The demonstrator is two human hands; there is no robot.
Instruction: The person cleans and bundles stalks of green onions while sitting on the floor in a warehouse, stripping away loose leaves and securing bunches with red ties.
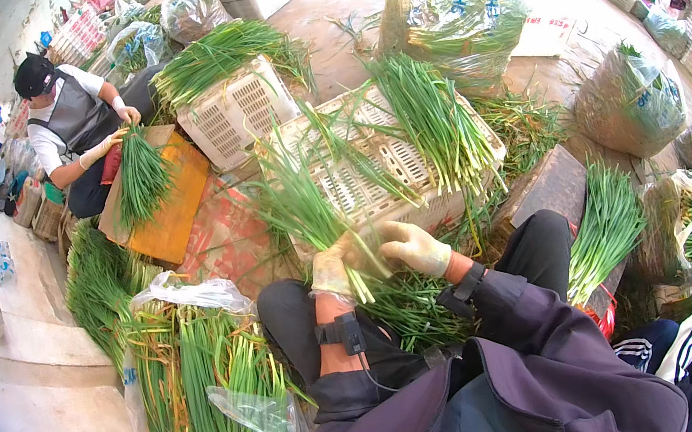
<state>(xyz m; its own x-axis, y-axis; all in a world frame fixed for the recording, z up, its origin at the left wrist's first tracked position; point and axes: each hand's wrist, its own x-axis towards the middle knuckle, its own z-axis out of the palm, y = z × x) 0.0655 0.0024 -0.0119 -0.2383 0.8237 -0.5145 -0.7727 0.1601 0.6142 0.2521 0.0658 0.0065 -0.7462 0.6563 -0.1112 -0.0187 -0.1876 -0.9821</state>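
My left hand point(332, 272), in a pale glove, grips a loose bunch of garlic chives point(304, 212) near its white stem ends. The leaves point up and away, over the left edge of an upturned white plastic crate point(343, 178). Beside it my gloved right hand point(417, 249) has its fingers curled towards the stems; a blurred stalk point(370, 256) lies between the hands. Whether the right fingers pinch that stalk is unclear. A thicker pile of chives point(433, 122) rests on the crate's right side, with a few loose stalks point(356, 152) left of it. Cut leaves point(413, 308) lie between my legs.
An open plastic bag of chives point(209, 383) stands at my left. Another bundle point(605, 227) leans by my right knee on a wooden board. Across on the left, a co-worker point(75, 117) holds a bunch above an orange board point(179, 206). A filled bag point(458, 25) stands beyond the crate.
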